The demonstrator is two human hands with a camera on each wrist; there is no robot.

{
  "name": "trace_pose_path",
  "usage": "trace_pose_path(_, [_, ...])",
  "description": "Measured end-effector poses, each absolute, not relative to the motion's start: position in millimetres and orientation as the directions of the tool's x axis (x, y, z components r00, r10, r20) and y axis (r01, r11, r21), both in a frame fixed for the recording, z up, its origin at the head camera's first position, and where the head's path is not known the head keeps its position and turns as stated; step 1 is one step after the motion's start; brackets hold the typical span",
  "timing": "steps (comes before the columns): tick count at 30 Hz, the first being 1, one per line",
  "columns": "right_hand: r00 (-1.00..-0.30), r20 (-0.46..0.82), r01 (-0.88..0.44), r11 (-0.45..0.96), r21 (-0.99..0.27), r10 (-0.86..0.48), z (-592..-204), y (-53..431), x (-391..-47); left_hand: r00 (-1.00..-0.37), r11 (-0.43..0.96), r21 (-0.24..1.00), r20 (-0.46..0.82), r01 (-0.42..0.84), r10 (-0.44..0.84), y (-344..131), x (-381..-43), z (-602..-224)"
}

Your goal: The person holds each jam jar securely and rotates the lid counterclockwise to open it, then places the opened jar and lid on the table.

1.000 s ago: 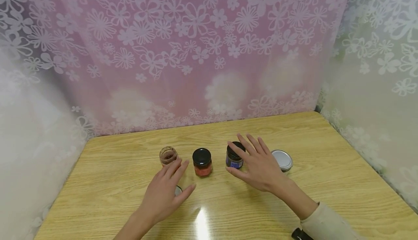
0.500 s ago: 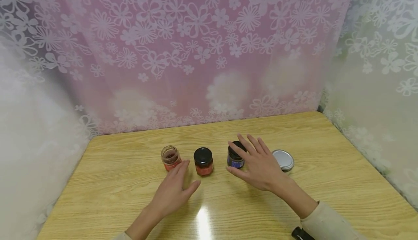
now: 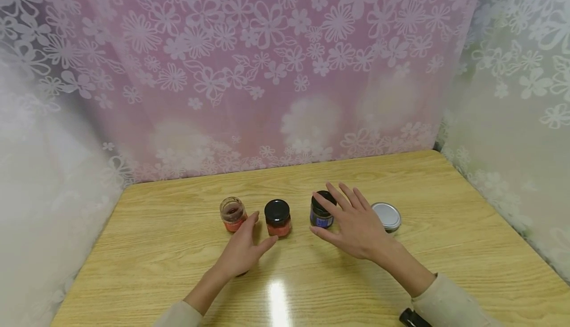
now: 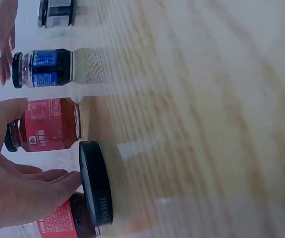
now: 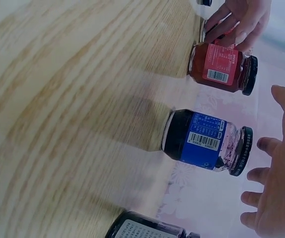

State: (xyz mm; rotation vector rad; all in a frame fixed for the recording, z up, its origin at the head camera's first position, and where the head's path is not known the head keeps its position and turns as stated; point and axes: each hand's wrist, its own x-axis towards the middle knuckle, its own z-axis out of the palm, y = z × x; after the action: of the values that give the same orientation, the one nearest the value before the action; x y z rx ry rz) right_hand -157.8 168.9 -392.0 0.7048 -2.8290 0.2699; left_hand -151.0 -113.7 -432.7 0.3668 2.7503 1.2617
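Over a wooden table, the right hand, fingers wide, and the left hand, thumb out, are hovering, gripping nothing. A red jar is standing by the left, a blue jar by the right, a black lid under the left.

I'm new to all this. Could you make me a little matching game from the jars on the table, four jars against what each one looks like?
Jars, as the head view shows them:
1. leftmost jar
2. second jar from the left
3. third jar from the left
4. rightmost jar

Looks:
A. silver-topped
B. uncovered
C. blue-labelled
D. red-labelled, black-topped

Pairs: 1-B, 2-D, 3-C, 4-A
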Motion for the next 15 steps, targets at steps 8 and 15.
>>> trace_pose_path(8, [-0.863,0.255,-0.478,0.868,-0.136,-0.436,-391,170,-157,-0.966,0.575,0.802,0.013,0.164,0.257,-108,-164,-437])
trace_pose_path(15, [-0.869,0.246,-0.470,0.871,-0.144,-0.428,-393,172,-156,-0.972,0.555,0.819,0.015,0.146,0.234,-100,-172,-440])
